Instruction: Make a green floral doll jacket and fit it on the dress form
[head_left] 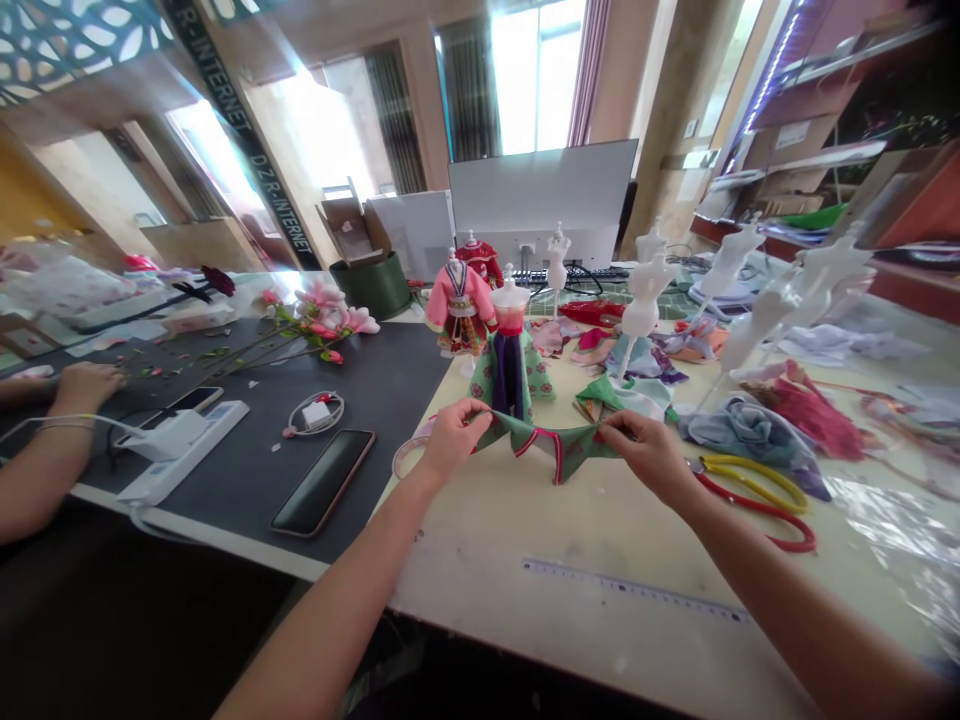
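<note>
1. Two hands: left hand (456,437) pinched on one end of a small green garment (579,448), right hand (649,450) pinched on its other end.
2. That garment spans between them — just in front of the purple-skirted mannequin (508,365).
3. Right of the mannequin, nearer: red-and-yellow scissors (757,467). Nearer too — a ruler (637,589).
4. Left of it, a phone (324,483); behind, a monitor (544,200).
</note>
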